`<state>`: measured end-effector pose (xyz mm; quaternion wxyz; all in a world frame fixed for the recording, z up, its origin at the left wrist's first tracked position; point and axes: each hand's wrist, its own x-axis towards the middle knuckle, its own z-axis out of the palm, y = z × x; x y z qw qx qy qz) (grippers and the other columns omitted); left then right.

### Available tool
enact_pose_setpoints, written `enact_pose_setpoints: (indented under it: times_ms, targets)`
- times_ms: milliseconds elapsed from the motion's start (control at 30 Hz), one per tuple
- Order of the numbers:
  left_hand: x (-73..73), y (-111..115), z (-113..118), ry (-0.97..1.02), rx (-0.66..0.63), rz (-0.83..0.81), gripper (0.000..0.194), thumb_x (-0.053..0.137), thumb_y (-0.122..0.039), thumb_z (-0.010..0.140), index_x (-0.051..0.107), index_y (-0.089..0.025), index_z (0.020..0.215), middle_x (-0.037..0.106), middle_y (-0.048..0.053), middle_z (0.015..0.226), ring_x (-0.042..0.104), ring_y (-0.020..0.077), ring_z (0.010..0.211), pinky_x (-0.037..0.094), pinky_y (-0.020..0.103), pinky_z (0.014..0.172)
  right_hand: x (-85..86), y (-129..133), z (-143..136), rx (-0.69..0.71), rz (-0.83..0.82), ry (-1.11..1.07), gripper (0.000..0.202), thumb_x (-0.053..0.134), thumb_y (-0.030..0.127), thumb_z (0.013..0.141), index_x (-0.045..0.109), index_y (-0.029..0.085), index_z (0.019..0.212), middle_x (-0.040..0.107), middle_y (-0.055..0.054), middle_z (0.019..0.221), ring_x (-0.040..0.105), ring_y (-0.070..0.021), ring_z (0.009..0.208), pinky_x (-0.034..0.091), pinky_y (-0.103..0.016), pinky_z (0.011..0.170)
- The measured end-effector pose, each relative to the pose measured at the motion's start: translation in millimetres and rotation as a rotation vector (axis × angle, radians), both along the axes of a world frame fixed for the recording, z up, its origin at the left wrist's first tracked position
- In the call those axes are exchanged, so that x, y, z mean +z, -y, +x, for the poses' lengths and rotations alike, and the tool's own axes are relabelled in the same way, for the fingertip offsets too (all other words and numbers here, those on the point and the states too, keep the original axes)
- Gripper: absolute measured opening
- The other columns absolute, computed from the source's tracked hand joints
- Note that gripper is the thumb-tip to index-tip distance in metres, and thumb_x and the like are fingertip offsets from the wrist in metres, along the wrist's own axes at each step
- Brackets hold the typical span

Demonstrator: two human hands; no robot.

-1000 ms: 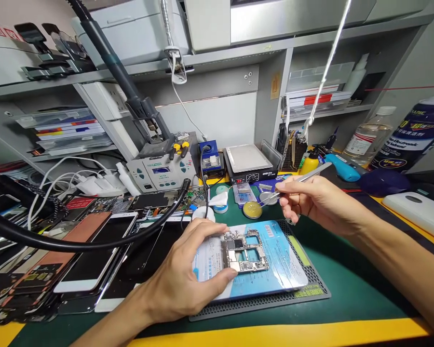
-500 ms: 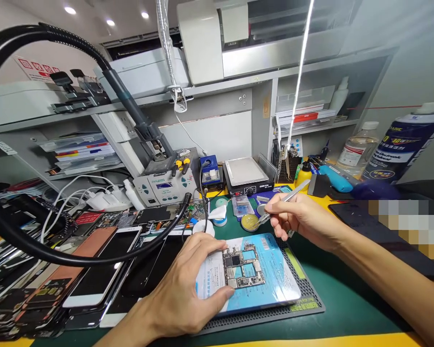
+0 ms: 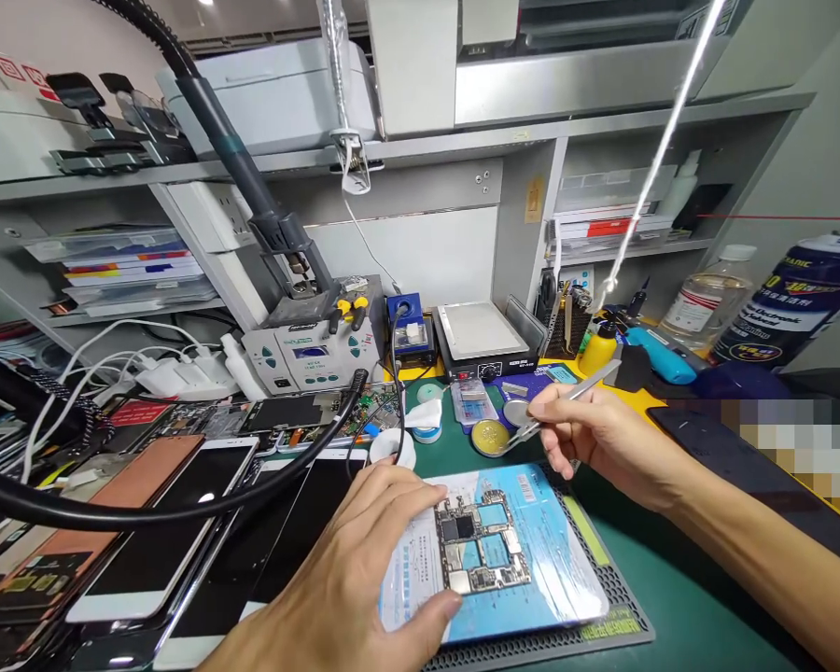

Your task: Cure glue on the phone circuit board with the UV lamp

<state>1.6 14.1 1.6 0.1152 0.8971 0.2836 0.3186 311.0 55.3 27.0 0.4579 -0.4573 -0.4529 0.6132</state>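
Circuit board (image 3: 466, 528) edge in left hand (image 3: 364, 569), tweezers (image 3: 575, 387) in right hand (image 3: 588, 425), bare green mat (image 3: 679, 583) beside.

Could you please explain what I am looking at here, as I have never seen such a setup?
There is no robot: a person works with two bare hands, seen from a camera worn on the head. The left hand holds a circuit board by its left end, on a blue-and-white packet. The right hand holds tweezers, their tips at a gold-coloured tin. Phones lie to the left on the green surface.
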Motion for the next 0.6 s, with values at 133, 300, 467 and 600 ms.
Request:
enact_pose_setpoints:
  times_ms: [133,300,467,600]
  targets:
    - [-3.9,-0.7,-1.5,0.007,0.04,0.019,0.063,0.072,-0.027,0.086,0.05,-0.027,0.145,0.066,0.009,0.127,0.063,0.027,0.123,0.055,0.046,0.113,-0.8,0.3,0.6,-0.046,0.0,-0.027,0.026,0.073,0.03,0.105,0.065,0.017,0.084,0.062,0.009,0.064,0.059,-0.0081,0.046,0.05,-0.019,0.044]
    - [-7.2,-2.1,-3.0,0.029,0.126,-0.008,0.058,0.073,-0.033,0.088,0.052,-0.032,0.142,0.065,0.006,0.133,0.067,0.0221,0.125,0.061,0.032,0.106,4.2,-5.6,8.9,-0.19,-0.029,-0.088,0.023,0.071,0.032,0.106,0.068,0.016,0.089,0.064,0.007,0.072,0.059,-0.0085,0.051,0.052,-0.021,0.048]
    - [-7.2,-6.5,-3.3,-0.027,0.135,0.066,0.058,0.074,-0.031,0.084,0.055,-0.03,0.14,0.068,0.004,0.129,0.071,0.02,0.122,0.062,0.024,0.104,13.5,-12.4,19.2,-0.322,-0.077,-0.151,0.016,0.071,0.032,0.106,0.07,0.016,0.105,0.07,0.002,0.087,0.063,-0.0104,0.061,0.054,-0.022,0.052]
    - [-0.9,-6.9,-3.1,-0.071,0.131,0.176,0.06,0.078,-0.037,0.083,0.057,-0.032,0.14,0.073,0.004,0.127,0.071,0.0241,0.122,0.063,0.028,0.104,16.9,-12.5,21.3,-0.36,-0.076,-0.15,0.016,0.071,0.031,0.106,0.071,0.016,0.111,0.073,-0.001,0.096,0.069,-0.013,0.069,0.059,-0.025,0.058]
